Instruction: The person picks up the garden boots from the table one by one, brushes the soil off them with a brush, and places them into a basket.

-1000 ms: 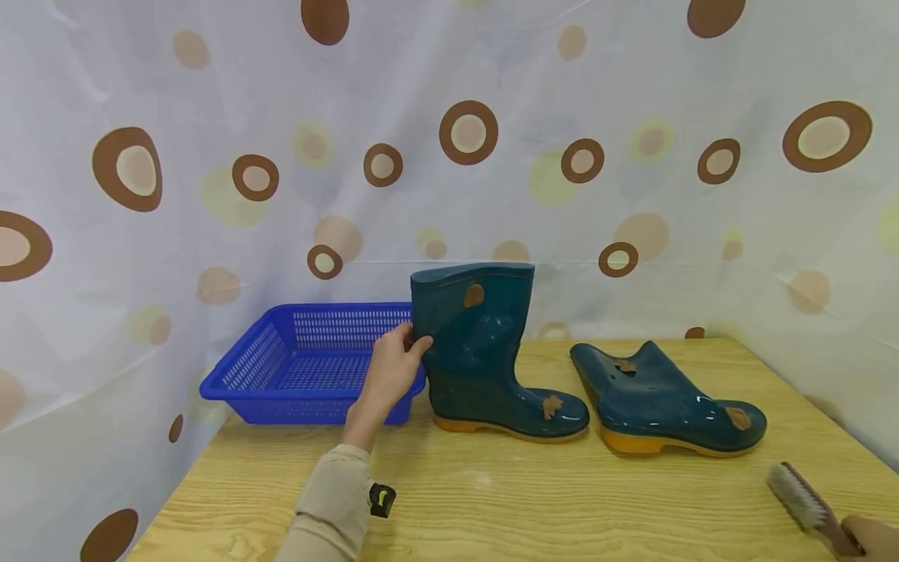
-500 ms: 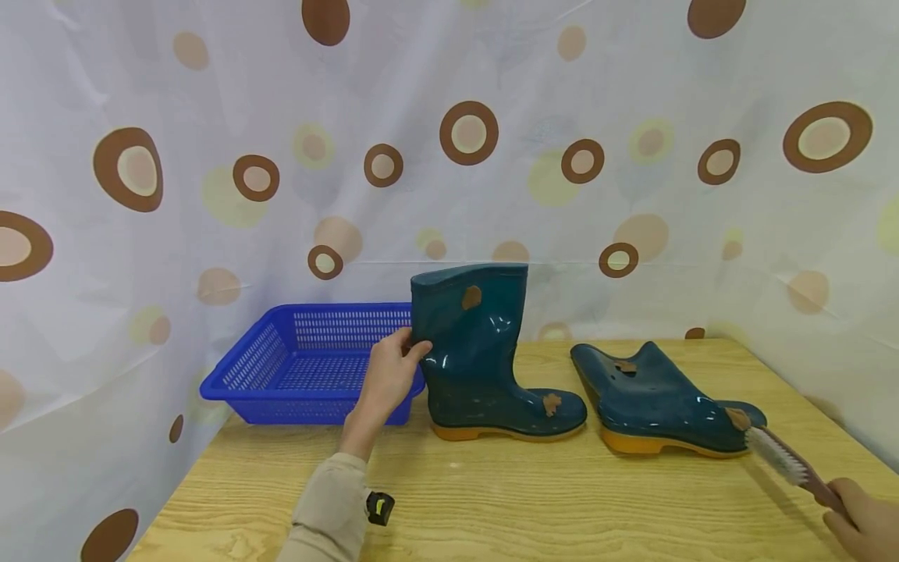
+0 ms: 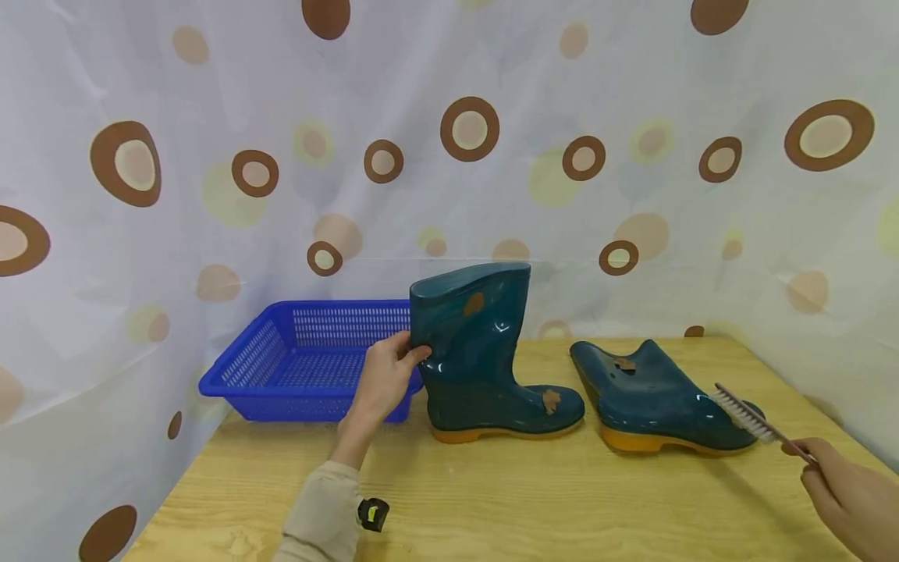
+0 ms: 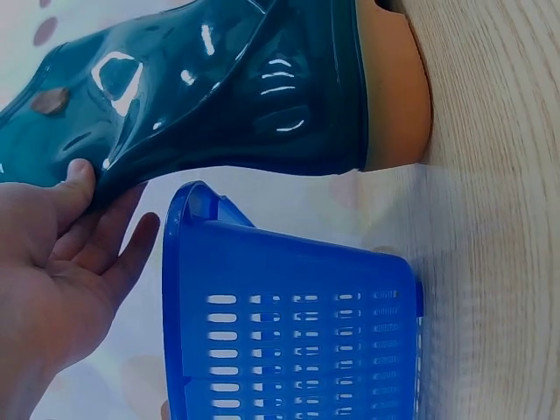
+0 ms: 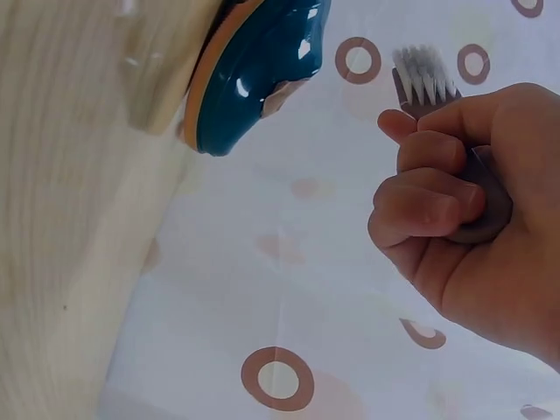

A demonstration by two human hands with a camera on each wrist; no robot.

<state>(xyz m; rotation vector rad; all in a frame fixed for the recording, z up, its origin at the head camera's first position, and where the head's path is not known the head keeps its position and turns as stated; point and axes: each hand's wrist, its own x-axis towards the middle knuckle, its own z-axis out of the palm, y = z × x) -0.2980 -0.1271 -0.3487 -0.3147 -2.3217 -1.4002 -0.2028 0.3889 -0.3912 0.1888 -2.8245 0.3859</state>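
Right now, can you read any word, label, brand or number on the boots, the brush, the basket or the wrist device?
None readable: no print shows on the upright teal rubber boot, the blue plastic basket or the brush.
The small black wrist device has a yellow mark, too small to read.

L hand [image 3: 382, 382] mid-frame, arm reaching up from bottom centre, beige sleeve, thumb + fingers [image 4: 83, 188] pinching. R hand [image 3: 846, 496] lower right corner, fingers curled in fist grip.

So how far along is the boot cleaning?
Nothing looks cleaned yet: brown patches remain on the upright boot and the lying boot. The left hand grips the upright boot's shaft; the right hand holds the brush near the lying boot's toe.
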